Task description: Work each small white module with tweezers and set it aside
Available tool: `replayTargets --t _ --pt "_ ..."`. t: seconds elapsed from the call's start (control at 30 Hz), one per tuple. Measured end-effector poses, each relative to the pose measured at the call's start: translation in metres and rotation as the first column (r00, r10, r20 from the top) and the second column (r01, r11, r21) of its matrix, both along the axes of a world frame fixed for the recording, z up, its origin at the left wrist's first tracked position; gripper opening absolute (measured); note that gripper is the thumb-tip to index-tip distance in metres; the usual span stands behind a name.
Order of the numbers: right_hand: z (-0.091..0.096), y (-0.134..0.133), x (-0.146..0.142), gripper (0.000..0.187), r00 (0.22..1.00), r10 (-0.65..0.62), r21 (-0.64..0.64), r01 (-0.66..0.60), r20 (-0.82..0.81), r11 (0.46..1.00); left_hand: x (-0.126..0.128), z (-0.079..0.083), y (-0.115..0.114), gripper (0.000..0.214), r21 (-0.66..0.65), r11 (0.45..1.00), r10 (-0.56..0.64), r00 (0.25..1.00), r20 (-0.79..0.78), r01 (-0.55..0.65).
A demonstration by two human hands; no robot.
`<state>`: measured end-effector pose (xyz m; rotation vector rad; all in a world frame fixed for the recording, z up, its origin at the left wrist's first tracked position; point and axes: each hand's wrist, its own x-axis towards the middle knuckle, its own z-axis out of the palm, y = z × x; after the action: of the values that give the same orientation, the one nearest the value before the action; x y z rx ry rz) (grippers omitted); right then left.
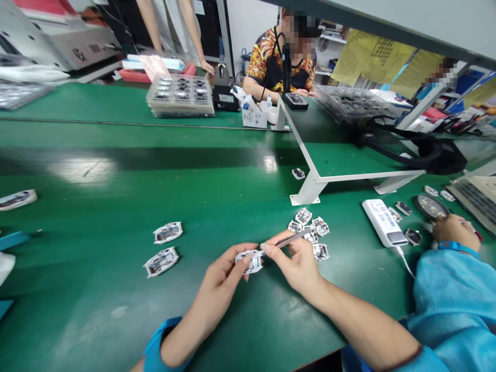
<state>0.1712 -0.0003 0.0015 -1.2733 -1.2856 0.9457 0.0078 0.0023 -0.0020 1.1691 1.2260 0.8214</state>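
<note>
My left hand (217, 276) is closed on a small white device housing (254, 263) with electronic parts inside, thumb on top and fingers beneath. Pinched in my right hand (302, 266) are slim grey tweezers (291, 239), their tip at the upper right edge of that housing. Just beyond my right hand lies a loose cluster of similar housings (320, 226). To the left of my hands, two more rest on the green bench, one housing (168, 233) behind the other (161, 262). What the tweezer tip touches is too small to make out.
A white-legged raised shelf (310, 188) stands ahead on the right, bearing a black headband (406, 147). Near a co-worker's hand (457, 232) lies a white cabled power bank (384, 223). Stacked plastic trays (181, 98) and a small box of tools (254, 117) stand farther back.
</note>
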Motion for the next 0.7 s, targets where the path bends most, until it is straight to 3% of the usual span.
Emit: replayTargets --t 0.2,0.4,0.7 --pt "0.0028 -0.0031 0.0002 0.009 0.998 0.029 0.095 -0.035 0.061 0.995 0.0038 0.0 0.0005 0.033 0.038 0.999 0.039 0.999 -0.032 -0.038" --pt "0.0036 0.0002 0.0048 0.005 0.997 0.061 0.184 -0.066 0.037 0.981 0.0006 0.0021 -0.0009 0.039 -0.123 0.991 0.06 0.993 0.105 -0.047" --pt "-0.0047 0.0032 0.0018 0.009 0.988 0.128 0.031 -0.126 -0.086 0.992 -0.002 -0.0043 -0.0024 0.041 -0.146 0.989 0.015 0.987 0.163 0.009"
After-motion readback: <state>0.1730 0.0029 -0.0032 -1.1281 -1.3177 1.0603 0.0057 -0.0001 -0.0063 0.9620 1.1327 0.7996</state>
